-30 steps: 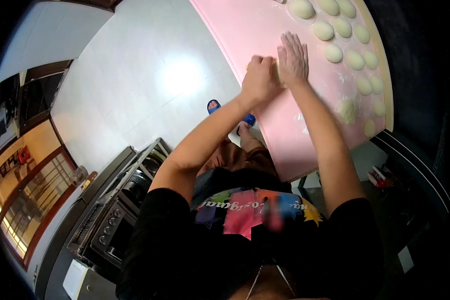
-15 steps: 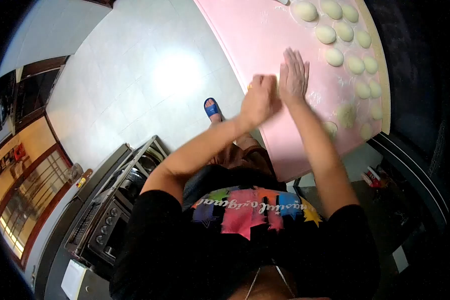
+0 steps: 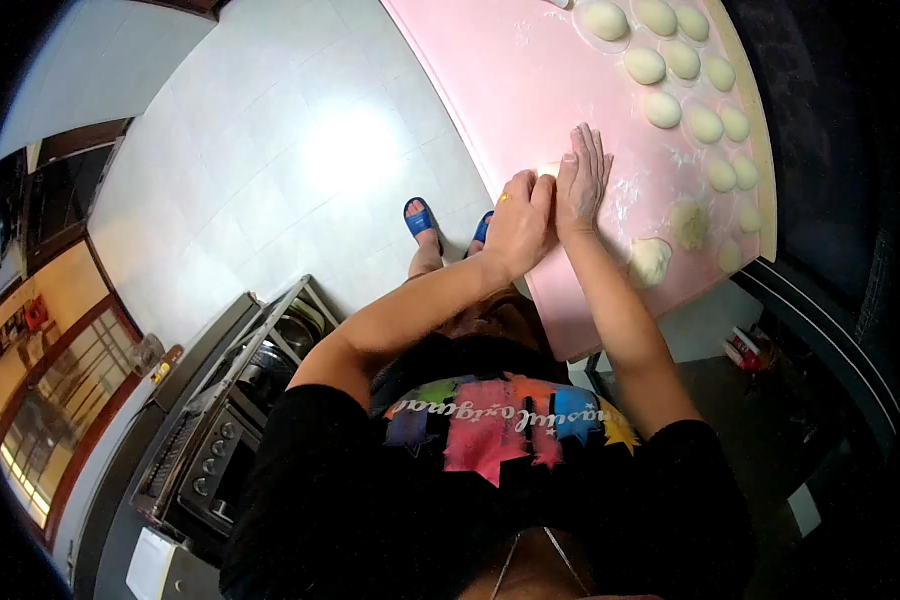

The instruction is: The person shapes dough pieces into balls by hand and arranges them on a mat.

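Observation:
My left hand (image 3: 522,220), a ring on one finger, is curled over a piece of pale dough (image 3: 548,170) on the pink table top (image 3: 500,100); most of the dough is hidden. Beside it, my right hand (image 3: 582,190) lies with fingers stretched out and its edge against the dough. A loose lump of dough (image 3: 650,262) rests to the right of my right forearm, near a patch of flour (image 3: 688,225). Several smooth round dough balls (image 3: 662,110) sit along the table's right side.
At the lower left stands a stove (image 3: 215,465) with pans on a rack (image 3: 295,330). Blue slippers (image 3: 418,216) are on the tiled floor left of the table. A red and white package (image 3: 742,350) lies beyond the table's lower right corner.
Both hands have moved down the table toward my body. The loose dough lump, earlier hidden behind my right forearm, now shows.

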Motion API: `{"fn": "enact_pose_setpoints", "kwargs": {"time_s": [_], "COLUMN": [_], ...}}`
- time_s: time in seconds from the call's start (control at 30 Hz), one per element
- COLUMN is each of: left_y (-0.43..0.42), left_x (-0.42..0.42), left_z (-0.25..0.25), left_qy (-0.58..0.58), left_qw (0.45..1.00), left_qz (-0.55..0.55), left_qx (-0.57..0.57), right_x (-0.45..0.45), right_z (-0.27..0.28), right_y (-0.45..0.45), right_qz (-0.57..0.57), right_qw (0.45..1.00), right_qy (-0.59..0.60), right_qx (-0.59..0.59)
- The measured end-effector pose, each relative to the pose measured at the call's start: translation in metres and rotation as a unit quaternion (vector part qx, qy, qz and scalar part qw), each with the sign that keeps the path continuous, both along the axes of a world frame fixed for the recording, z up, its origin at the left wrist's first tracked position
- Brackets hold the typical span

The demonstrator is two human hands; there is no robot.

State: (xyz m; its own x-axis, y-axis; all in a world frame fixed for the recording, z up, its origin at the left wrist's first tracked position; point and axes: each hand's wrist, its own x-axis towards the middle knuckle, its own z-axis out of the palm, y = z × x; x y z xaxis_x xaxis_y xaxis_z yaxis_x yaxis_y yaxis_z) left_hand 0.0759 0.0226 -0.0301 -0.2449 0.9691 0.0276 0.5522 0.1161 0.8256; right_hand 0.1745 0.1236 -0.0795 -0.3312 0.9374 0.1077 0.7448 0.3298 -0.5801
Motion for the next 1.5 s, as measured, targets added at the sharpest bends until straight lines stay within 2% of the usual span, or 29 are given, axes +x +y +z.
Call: {"fn": "enact_pose_setpoints", "kwargs": {"time_s": [0.03,0.07,0.13,0.2,0.3,0.33,0.4,0.43,0.47,0.5,0.53,0.6,0.7,0.8,0.83,0.9,0.93,1.0,1.03,1.07,1.1,1.13,1.17,1.2,1.23,1.27,1.33,1.43,1.5], "left_y": [-0.001,0.006,0.024,0.052,0.086,0.094,0.096,0.085,0.071,0.052,0.035,0.011,0.017,0.052,0.068,0.092,0.094,0.092,0.085,0.073,0.053,0.035,0.018,0.009,0.008,0.009,0.017,0.057,0.083], "left_x": [-0.003,-0.013,-0.033,-0.045,-0.049,-0.044,-0.032,-0.021,-0.010,-0.005,0.000,0.004,-0.017,-0.037,-0.043,-0.048,-0.045,-0.035,-0.027,-0.017,-0.011,-0.004,0.002,0.002,-0.003,-0.010,-0.028,-0.045,-0.054], "left_z": [-0.001,0.003,0.010,0.011,0.017,0.022,0.024,0.018,0.013,0.010,0.007,0.003,-0.009,0.008,0.012,0.020,0.022,0.028,0.024,0.016,0.015,0.012,0.009,0.008,0.008,0.007,0.005,0.005,0.022], "left_qy": [-0.013,-0.013,-0.071,-0.056,-0.031,-0.020,-0.009,0.013,0.034,0.031,0.030,0.036,-0.018,-0.004,-0.003,0.011,0.013,0.012,0.021,0.030,0.026,0.024,0.032,0.040,0.040,0.014,-0.016,-0.020,0.028], "left_qw": [1.000,1.000,0.993,0.996,0.994,0.989,0.982,0.988,0.991,0.997,0.997,0.999,0.998,0.997,0.998,0.985,0.985,0.988,0.989,0.989,0.997,0.997,0.999,0.999,0.999,1.000,0.999,1.000,0.989], "left_qz": [-0.012,-0.013,-0.043,-0.013,-0.027,-0.011,0.003,0.013,0.022,0.015,0.013,-0.012,-0.052,-0.006,-0.005,-0.017,-0.017,0.032,0.034,0.037,0.025,0.022,0.022,0.023,0.023,-0.001,-0.044,0.003,-0.029], "left_qx": [-0.005,-0.006,-0.088,-0.062,-0.103,-0.147,-0.186,-0.155,-0.124,-0.071,-0.071,-0.020,0.028,-0.072,-0.070,-0.171,-0.170,-0.150,-0.144,-0.137,-0.073,-0.071,-0.036,-0.005,-0.006,0.003,-0.013,-0.016,-0.141], "right_x": [0.003,-0.002,-0.011,-0.017,-0.026,-0.029,-0.034,-0.025,-0.023,-0.024,-0.023,0.012,0.003,-0.012,-0.017,-0.025,-0.029,-0.032,-0.034,-0.032,-0.030,-0.026,-0.017,-0.008,-0.009,-0.010,-0.010,-0.022,-0.026], "right_z": [-0.005,0.001,0.010,0.002,-0.003,-0.004,-0.006,-0.004,0.007,0.026,0.040,-0.023,-0.010,0.000,-0.003,-0.006,-0.007,-0.007,0.022,0.030,0.036,0.039,0.024,-0.002,-0.002,-0.003,0.008,0.003,-0.004], "right_y": [-0.002,0.008,0.035,0.068,0.108,0.109,0.113,0.112,0.093,0.060,0.040,0.005,0.019,0.057,0.072,0.097,0.101,0.105,0.099,0.080,0.060,0.044,0.023,0.003,-0.003,0.004,0.021,0.065,0.090], "right_qz": [0.019,0.018,0.071,0.079,0.175,0.173,0.193,0.242,0.240,0.117,-0.009,-0.004,0.029,0.057,0.069,0.103,0.102,0.124,0.092,0.089,0.027,-0.034,-0.028,-0.021,-0.017,-0.017,0.054,0.069,0.100], "right_qw": [0.996,0.996,0.990,0.987,0.970,0.971,0.977,0.966,0.966,0.983,0.981,1.000,0.995,0.990,0.988,0.984,0.984,0.990,0.971,0.971,0.966,0.956,0.988,0.998,0.998,0.998,0.992,0.989,0.986], "right_qy": [-0.054,-0.054,-0.063,-0.081,-0.083,-0.084,-0.073,0.038,0.037,0.086,0.134,-0.014,-0.049,-0.086,-0.089,-0.092,-0.091,-0.073,0.085,0.083,0.126,0.169,0.063,-0.044,-0.031,-0.028,-0.054,-0.066,-0.066], "right_qx": [0.073,0.072,0.101,0.112,0.145,0.145,0.048,-0.088,-0.087,-0.115,-0.141,0.025,0.081,0.098,0.109,0.114,0.114,0.013,-0.205,-0.206,-0.222,-0.236,-0.135,-0.033,0.045,0.045,0.099,0.114,0.117]}}
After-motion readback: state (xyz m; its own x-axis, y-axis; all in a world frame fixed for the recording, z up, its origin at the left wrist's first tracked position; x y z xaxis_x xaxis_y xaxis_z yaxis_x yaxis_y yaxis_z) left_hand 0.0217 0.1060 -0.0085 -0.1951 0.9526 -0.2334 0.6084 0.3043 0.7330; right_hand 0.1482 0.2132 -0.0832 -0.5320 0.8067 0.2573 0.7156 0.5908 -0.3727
